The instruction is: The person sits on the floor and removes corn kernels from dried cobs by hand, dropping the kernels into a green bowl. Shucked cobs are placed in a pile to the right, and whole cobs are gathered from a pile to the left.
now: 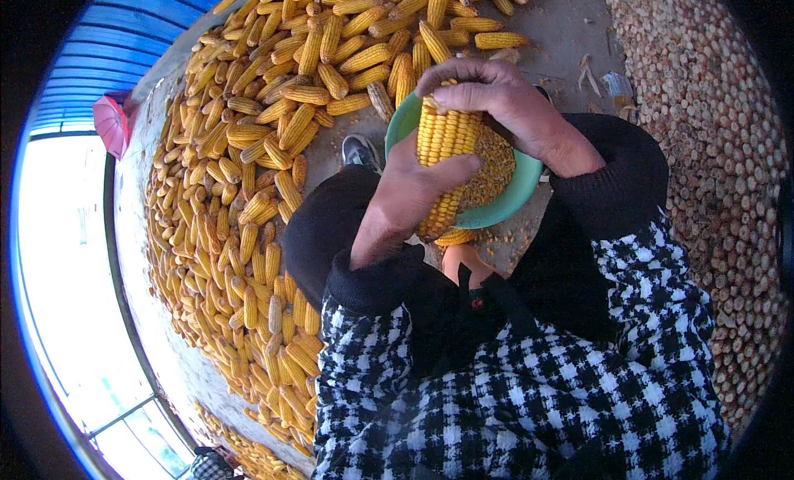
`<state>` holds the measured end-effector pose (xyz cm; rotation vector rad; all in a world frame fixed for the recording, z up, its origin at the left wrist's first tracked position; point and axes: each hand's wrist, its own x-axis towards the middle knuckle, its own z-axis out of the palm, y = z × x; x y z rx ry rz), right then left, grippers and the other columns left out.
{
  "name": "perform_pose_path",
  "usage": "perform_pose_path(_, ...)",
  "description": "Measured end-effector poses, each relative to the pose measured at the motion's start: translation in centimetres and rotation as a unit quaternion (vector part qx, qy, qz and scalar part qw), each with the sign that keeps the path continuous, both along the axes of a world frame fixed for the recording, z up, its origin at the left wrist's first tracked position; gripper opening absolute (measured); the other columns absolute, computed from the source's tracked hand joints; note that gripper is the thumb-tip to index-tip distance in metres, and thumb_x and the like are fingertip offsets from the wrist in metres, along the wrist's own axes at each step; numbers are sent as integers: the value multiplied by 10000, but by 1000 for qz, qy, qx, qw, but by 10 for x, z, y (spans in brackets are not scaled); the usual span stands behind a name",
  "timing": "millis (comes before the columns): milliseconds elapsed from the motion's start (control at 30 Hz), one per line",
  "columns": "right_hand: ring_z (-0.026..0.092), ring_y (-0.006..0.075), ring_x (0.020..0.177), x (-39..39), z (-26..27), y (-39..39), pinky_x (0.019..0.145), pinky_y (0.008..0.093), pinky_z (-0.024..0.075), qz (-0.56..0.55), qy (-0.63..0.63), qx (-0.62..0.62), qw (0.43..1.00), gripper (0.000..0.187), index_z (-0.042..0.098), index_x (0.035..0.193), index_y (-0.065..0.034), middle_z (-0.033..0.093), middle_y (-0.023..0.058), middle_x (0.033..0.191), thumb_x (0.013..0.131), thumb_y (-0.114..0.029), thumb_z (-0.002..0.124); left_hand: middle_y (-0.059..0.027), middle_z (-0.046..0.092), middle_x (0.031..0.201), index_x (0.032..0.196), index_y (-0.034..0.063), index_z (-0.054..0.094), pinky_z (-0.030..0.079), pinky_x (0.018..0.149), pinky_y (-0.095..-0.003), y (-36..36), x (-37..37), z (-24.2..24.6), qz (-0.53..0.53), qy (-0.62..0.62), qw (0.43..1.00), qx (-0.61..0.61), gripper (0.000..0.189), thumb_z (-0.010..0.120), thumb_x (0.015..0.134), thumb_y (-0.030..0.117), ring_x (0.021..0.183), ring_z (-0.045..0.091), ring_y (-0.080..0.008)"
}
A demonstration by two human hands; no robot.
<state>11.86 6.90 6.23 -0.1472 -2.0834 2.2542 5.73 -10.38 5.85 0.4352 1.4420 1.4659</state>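
A yellow ear of corn [448,138] is held over a green basin [526,191] in front of me. My left hand [414,176] wraps around its lower part, the thumb lying across the kernels. At the tip end, my right hand [484,98] grips with thumb and bent fingers. Most rows of kernels on the side facing me look whole. Loose kernels [493,173] lie in the basin, partly hidden behind the ear and both hands. Just below the basin's near rim, another corn ear [456,237] is partly visible.
A large heap of corn ears [248,188] spreads ahead and to the left. Along the right stands a stack of cobs [701,138], ends outward. A shoe [361,152] shows beside the basin. A pink umbrella [111,126] is at far left; another person [211,464] appears at lower left.
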Motion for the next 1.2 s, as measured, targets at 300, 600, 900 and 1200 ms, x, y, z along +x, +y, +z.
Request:
perform_pose_path(300,582,197,1081,-2,-11,-1,937,325,479,-14,38,38,998,239,659,1033,-66,588,82,1162,889,-253,623,-51,602,836,1121,-19,531,491,558,-262,6,9,3,21,40,999,12,414,670,831,242,645,591,-138)
perform_pose_path(600,626,136,962,-3,-21,-3,857,278,514,-9,48,65,997,320,648,1086,-68,655,56,997,908,-333,624,-48,606,838,1074,-17,559,494,595,-263,7,6,-3,11,71,997,-1,335,674,845,200,693,599,-140)
perform_pose_path(900,625,145,972,-6,-24,-9,877,291,518,-44,35,67,996,371,620,1176,-92,632,57,1056,916,-356,608,-65,624,921,1100,-31,558,513,679,-285,9,5,-6,13,122,992,-2,353,685,833,161,762,615,-154)
perform_pose_path(1200,598,171,1044,0,-12,-3,936,309,479,1,12,-18,1000,409,626,1167,-73,624,74,1097,872,-356,650,-77,631,924,1123,-28,550,512,662,-276,0,4,-2,20,1,1000,16,375,679,833,172,755,620,-152)
